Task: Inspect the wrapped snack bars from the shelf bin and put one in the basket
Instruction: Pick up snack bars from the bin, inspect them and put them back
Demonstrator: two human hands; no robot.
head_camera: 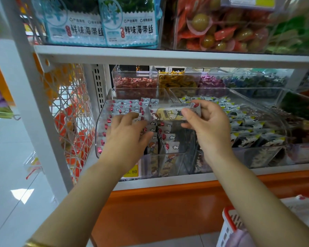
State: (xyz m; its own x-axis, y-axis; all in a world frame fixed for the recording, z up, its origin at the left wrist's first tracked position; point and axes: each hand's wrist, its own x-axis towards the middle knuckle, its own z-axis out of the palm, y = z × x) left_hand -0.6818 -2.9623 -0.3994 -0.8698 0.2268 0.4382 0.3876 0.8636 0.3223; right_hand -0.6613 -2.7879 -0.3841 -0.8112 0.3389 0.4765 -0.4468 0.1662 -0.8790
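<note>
A clear plastic shelf bin (101, 132) holds several wrapped snack bars (125, 106) printed with red balloons and white clouds. My right hand (209, 125) pinches one wrapped snack bar (169, 114) between thumb and fingers, lifted level over the bin's right part. My left hand (127, 134) reaches into the bin with fingers spread and loosely bent over the bars, holding nothing that I can see. The white basket with a red rim (229, 221) stands low at the bottom right, partly cut off by my right forearm.
A second clear bin (268, 104) of black, white and yellow packets sits to the right. Smaller bins of red (135, 82) and yellow (177, 81) sweets stand behind. A white shelf board (168, 56) runs overhead. A white wire side panel (70, 107) is at left.
</note>
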